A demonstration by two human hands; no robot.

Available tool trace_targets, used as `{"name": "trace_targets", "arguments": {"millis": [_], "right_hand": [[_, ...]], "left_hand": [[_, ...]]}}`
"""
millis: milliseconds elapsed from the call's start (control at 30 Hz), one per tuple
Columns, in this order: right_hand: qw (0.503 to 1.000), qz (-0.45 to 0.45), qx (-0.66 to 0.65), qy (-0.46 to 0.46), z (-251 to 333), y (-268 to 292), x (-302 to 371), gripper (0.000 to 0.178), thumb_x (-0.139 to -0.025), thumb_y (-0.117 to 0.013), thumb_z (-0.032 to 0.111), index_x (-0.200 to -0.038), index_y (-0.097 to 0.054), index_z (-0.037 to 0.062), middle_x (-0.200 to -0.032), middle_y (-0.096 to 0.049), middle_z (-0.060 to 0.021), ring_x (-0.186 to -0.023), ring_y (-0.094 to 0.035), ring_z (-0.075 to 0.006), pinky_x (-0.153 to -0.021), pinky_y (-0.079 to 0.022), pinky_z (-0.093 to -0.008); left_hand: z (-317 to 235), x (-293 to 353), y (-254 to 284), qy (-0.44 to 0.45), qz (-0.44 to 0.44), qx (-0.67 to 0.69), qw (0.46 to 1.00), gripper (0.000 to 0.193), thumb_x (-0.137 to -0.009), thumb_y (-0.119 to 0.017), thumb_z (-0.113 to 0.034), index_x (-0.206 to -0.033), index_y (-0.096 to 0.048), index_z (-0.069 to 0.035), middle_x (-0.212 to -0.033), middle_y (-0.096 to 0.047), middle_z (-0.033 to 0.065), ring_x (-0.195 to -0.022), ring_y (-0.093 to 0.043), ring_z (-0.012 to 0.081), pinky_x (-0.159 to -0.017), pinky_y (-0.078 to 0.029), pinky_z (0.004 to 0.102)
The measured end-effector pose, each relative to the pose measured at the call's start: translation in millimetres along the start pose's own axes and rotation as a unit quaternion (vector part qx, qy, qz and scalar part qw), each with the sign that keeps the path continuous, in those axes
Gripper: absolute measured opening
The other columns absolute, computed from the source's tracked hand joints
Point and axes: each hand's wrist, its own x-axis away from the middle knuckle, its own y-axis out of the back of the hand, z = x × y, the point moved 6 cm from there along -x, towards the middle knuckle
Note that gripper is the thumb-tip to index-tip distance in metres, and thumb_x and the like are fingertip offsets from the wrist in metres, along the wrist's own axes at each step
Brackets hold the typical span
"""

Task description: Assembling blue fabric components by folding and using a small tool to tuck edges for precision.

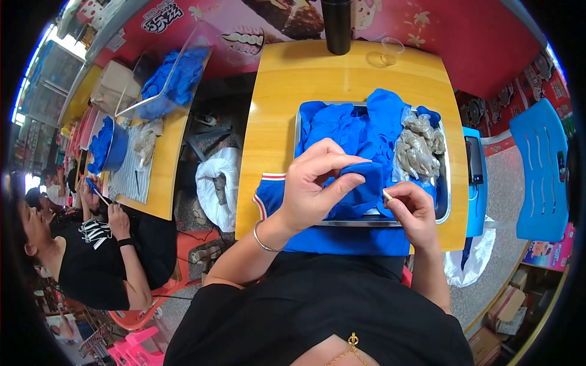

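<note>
My left hand [314, 186] pinches a folded piece of blue cloth [366, 183] between thumb and fingers, held up over a metal tray [366, 223]. Just to its right, my right hand [415, 213] has thumb and forefinger closed on a small pale stick-like piece [387, 196], too small to name surely. More blue cloth pieces [332, 128] fill the tray below. Clear plastic bags with greyish contents [418, 149] lie on its right side. Left of the tray lies blue cloth with red-and-white striped trim [268, 194]. Blue cloth [348, 239] also hangs at the table's near edge.
A dark tumbler [337, 27] and a clear plastic cup [389, 53] stand at the table's far edge. White sacks [218, 189] flank the table. At left a co-worker [91, 262] handles a blue piece beside another table [165, 177]. A blue chair [540, 177] is at right.
</note>
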Motion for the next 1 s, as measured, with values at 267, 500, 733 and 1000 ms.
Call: {"name": "trace_targets", "arguments": {"millis": [267,500,733,1000], "right_hand": [[0.973,0.015,-0.219,-0.077,-24.6,-6.8,9.8,0.011,-0.085,-0.056,0.004,-0.095,-0.060,0.0020,-0.078,-0.059,-0.0016,-0.062,-0.047,-0.0031,-0.053,-0.035,-0.0175],[0.990,-0.026,-0.132,-0.032,-22.6,-1.1,11.5,0.011,-0.084,-0.057,0.001,-0.094,-0.060,0.0009,-0.078,-0.058,-0.0012,-0.059,-0.047,-0.0036,-0.051,-0.034,-0.0173],[0.997,-0.037,-0.055,0.037,-10.5,-0.4,10.3,0.015,-0.080,-0.057,-0.006,-0.093,-0.061,-0.0018,-0.085,-0.059,-0.0075,-0.071,-0.052,-0.0086,-0.058,-0.039,-0.0193],[0.996,-0.049,-0.060,0.036,-18.6,-2.7,14.0,0.014,-0.080,-0.057,-0.007,-0.092,-0.061,-0.0015,-0.086,-0.058,-0.0080,-0.072,-0.053,-0.0096,-0.061,-0.039,-0.0199]], "left_hand": [[16.7,12.2,-7.9,0.021,-0.057,0.138,0.989,0.012,-0.078,-0.068,-0.002,-0.089,-0.067,0.000,-0.073,-0.053,0.0020,-0.061,-0.045,0.0073,-0.052,-0.033,0.0192],[6.7,-2.4,-10.8,0.042,-0.002,0.114,0.993,0.024,-0.077,-0.071,-0.007,-0.099,-0.064,-0.001,-0.086,-0.052,0.0032,-0.075,-0.048,0.0091,-0.063,-0.039,0.0193],[-8.1,-3.6,-6.4,0.006,0.023,0.045,0.999,0.020,-0.074,-0.072,-0.005,-0.093,-0.068,-0.002,-0.081,-0.053,0.0028,-0.072,-0.049,0.0095,-0.060,-0.038,0.0197],[-4.7,1.7,-5.4,0.030,0.003,0.076,0.997,0.021,-0.071,-0.073,0.000,-0.091,-0.069,-0.002,-0.078,-0.054,0.0017,-0.068,-0.047,0.0076,-0.054,-0.034,0.0188]]}}
